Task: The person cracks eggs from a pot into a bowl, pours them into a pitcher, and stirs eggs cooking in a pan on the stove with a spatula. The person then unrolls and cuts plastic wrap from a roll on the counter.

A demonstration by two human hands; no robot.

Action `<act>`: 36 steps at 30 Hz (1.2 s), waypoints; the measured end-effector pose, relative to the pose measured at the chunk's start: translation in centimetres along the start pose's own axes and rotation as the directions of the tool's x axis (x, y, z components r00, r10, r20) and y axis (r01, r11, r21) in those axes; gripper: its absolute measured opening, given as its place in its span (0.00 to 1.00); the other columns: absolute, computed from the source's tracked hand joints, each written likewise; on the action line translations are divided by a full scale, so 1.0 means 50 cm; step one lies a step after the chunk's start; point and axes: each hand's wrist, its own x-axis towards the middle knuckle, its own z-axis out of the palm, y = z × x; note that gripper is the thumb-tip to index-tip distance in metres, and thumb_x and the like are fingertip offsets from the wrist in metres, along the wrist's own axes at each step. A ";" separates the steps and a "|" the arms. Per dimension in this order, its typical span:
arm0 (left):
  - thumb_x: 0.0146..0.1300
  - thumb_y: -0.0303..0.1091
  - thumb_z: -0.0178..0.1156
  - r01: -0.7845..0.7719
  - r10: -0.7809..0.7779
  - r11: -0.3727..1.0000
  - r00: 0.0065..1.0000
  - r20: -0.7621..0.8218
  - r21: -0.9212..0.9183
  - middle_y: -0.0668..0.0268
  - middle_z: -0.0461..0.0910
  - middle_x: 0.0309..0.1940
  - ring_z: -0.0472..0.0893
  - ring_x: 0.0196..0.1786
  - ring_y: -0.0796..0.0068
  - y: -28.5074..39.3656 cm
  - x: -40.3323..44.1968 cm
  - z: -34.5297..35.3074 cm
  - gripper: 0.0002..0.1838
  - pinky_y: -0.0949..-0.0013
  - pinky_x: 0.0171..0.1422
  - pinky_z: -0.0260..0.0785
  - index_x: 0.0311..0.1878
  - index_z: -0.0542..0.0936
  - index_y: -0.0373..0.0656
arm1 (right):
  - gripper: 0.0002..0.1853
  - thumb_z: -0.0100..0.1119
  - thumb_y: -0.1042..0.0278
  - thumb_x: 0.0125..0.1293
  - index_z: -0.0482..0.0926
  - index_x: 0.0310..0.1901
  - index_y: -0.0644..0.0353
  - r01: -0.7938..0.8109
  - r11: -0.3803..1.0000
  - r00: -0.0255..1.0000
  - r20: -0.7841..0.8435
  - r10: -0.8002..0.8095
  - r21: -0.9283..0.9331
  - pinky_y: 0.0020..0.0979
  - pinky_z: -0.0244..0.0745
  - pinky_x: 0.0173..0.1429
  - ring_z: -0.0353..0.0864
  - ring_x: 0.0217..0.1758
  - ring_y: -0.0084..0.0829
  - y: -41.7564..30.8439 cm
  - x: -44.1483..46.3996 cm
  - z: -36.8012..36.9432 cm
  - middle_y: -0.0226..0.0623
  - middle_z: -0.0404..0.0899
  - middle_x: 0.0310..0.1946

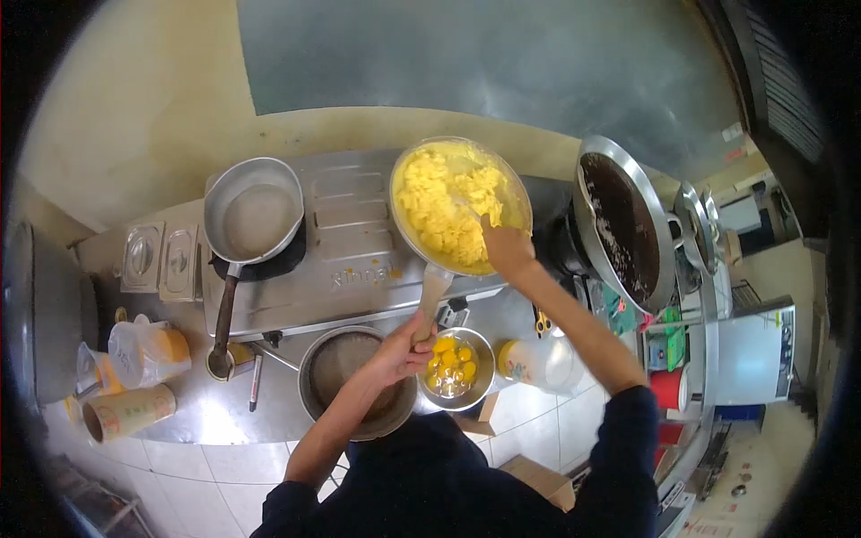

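Observation:
A pan [524, 208] holding yellow scrambled egg [441, 199] sits over the right part of the steel stove. My left hand [405, 351] is wrapped round its light wooden handle [433, 300]. My right hand [505, 247] is closed over the pan's right side, on a utensil [466, 208] whose end lies in the egg; its shape is mostly hidden. Just right of my left hand stands a metal bowl [485, 377] with several raw yolks. Below my left forearm is a second pan [316, 394], partly hidden by that arm.
An empty pan [260, 215] rests on the stove's [345, 215] left side. A large wok [628, 224] with dark contents stands at the right. Along the left counter are lidded steel trays [143, 255], containers [148, 354] and a paper cup [130, 412]. Scissors [542, 321] lie right of centre.

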 end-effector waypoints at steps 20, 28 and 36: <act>0.70 0.61 0.43 -0.035 0.038 0.996 0.999 0.035 -0.078 0.77 0.58 0.19 0.53 0.15 0.88 -0.029 0.019 0.000 0.23 0.82 0.16 0.45 0.43 0.67 0.48 | 0.09 0.56 0.67 0.59 0.84 0.36 0.59 0.179 0.981 0.945 0.287 -0.153 -0.068 0.36 0.81 0.38 0.87 0.35 0.37 -0.013 -0.140 -0.129 0.41 0.85 0.32; 0.69 0.62 0.43 -0.034 0.036 0.997 0.999 0.035 -0.072 0.77 0.58 0.19 0.53 0.15 0.87 -0.039 0.031 0.006 0.23 0.81 0.16 0.45 0.43 0.67 0.49 | 0.09 0.56 0.67 0.59 0.85 0.37 0.55 0.004 0.991 0.963 0.267 0.032 -0.135 0.36 0.80 0.43 0.86 0.41 0.36 0.113 -0.046 -0.181 0.42 0.85 0.36; 0.68 0.64 0.43 0.010 -0.010 0.997 1.000 -0.004 -0.071 0.76 0.58 0.19 0.53 0.16 0.86 -0.041 0.025 0.007 0.25 0.79 0.18 0.46 0.43 0.68 0.49 | 0.10 0.56 0.66 0.59 0.86 0.38 0.55 -0.065 0.977 0.977 0.186 0.104 -0.203 0.37 0.80 0.42 0.86 0.41 0.37 0.116 0.029 -0.120 0.40 0.85 0.36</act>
